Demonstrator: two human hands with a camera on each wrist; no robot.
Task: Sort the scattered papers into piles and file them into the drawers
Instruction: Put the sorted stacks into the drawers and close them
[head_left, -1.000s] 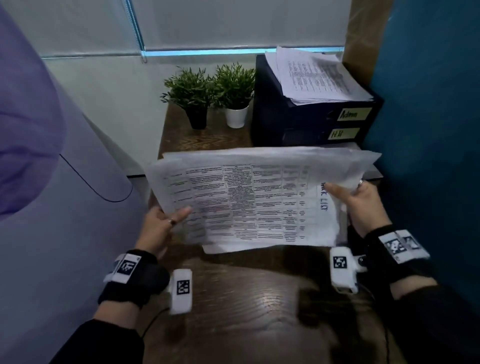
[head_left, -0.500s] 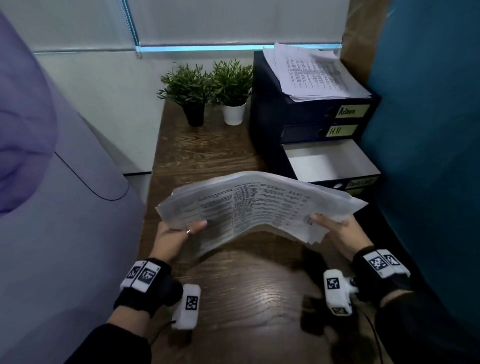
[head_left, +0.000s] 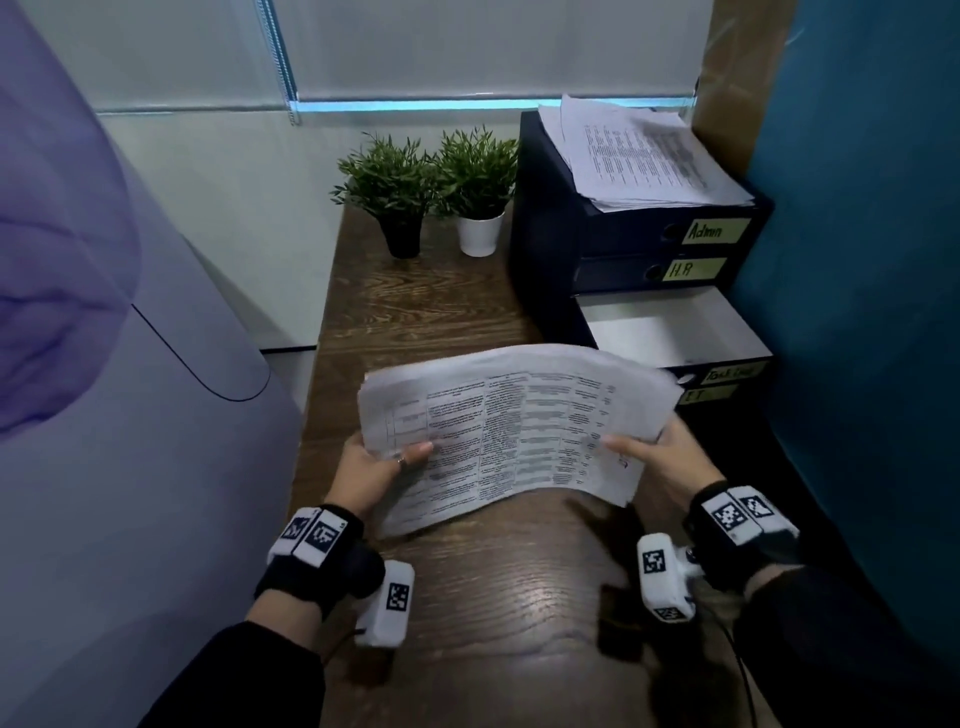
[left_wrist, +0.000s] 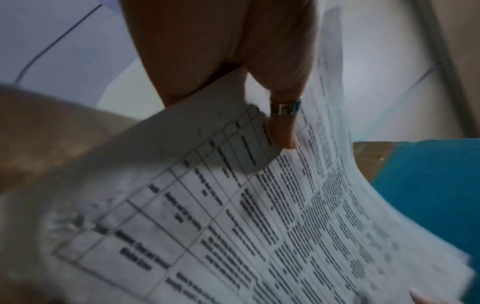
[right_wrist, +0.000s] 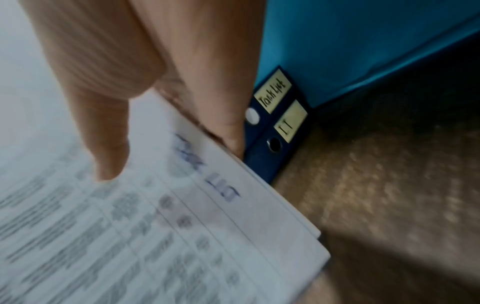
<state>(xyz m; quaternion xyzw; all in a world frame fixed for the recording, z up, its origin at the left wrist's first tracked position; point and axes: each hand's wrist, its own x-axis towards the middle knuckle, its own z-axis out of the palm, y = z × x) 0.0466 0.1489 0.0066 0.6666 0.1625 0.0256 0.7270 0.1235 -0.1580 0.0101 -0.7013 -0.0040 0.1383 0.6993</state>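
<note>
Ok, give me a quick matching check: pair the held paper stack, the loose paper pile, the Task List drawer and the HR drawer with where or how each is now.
Things:
1. held paper stack
2. loose paper pile
3. Task List drawer
4. HR drawer

States:
A. pushed shut
B. lying on top of the drawer unit
C. pulled open
D. gripped by left hand and right hand

Pairs: 1-D, 2-B, 3-C, 4-A
</note>
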